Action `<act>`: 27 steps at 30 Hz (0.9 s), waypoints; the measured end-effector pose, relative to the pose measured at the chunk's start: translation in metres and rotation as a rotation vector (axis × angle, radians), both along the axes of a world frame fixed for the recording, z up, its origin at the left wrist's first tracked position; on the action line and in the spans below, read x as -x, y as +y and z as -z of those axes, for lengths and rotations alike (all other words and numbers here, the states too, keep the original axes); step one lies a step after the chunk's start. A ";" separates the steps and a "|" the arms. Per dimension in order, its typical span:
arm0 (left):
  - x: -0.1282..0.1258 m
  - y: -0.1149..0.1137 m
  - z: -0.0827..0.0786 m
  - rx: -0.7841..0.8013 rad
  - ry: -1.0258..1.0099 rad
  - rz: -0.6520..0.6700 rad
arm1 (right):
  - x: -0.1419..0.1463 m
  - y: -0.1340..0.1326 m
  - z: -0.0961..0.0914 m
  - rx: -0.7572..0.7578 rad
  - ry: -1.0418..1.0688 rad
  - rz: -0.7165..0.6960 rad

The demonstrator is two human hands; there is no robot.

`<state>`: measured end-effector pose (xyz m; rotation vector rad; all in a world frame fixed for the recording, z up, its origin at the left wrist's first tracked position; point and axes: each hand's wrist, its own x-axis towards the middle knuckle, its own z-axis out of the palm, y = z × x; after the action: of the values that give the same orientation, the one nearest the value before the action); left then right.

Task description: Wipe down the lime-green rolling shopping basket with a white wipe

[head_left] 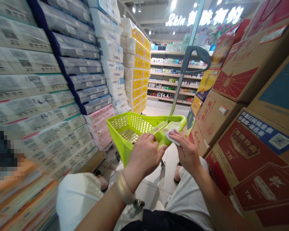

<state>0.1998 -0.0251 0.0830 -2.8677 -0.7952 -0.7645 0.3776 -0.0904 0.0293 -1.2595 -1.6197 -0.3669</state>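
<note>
A lime-green plastic shopping trolley [119, 147] stands between my knees, its lattice basket spreading to the left. My left hand [146, 150] is closed over the near rim of the trolley, fingers curled on the edge and thumb toward the right. In my right hand [186, 149] is a white cloth or tissue [172, 136], pressed by the fingers against the trolley's right end beside a pale recessed panel [170, 127]. From that end a grey pole with a dark loop handle [196, 59] rises at a slant.
Stacked tissue packs [112, 54] and yellow-white packs [136, 67] wall the left side. Cardboard cartons [233, 77] are piled close on the right. Stocked shelves [170, 70] stand at the back, beyond a tiled floor [156, 107].
</note>
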 end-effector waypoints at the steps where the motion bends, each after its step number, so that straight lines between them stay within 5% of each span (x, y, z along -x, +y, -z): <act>1: 0.002 0.000 0.000 0.005 0.009 -0.003 | 0.003 0.001 -0.004 0.032 -0.041 -0.070; 4: 0.010 -0.001 -0.002 0.019 0.032 -0.012 | 0.005 0.009 -0.016 0.102 -0.125 -0.215; 10: 0.028 0.001 -0.005 0.046 0.069 -0.014 | -0.013 0.027 -0.036 0.222 -0.013 -0.061; 16: 0.041 0.002 -0.005 0.026 0.065 0.001 | 0.010 0.033 -0.055 0.340 -0.125 -0.308; 23: 0.056 0.005 -0.009 0.014 0.071 0.041 | -0.009 0.053 -0.069 0.485 -0.094 -0.021; 27: 0.064 0.007 -0.012 0.021 0.066 0.085 | 0.009 0.052 -0.070 0.523 -0.082 -0.218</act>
<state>0.1353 -0.0176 0.0949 -2.9450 -0.6812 -0.6692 0.3686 -0.0384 0.0994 -1.4391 -1.9775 0.1570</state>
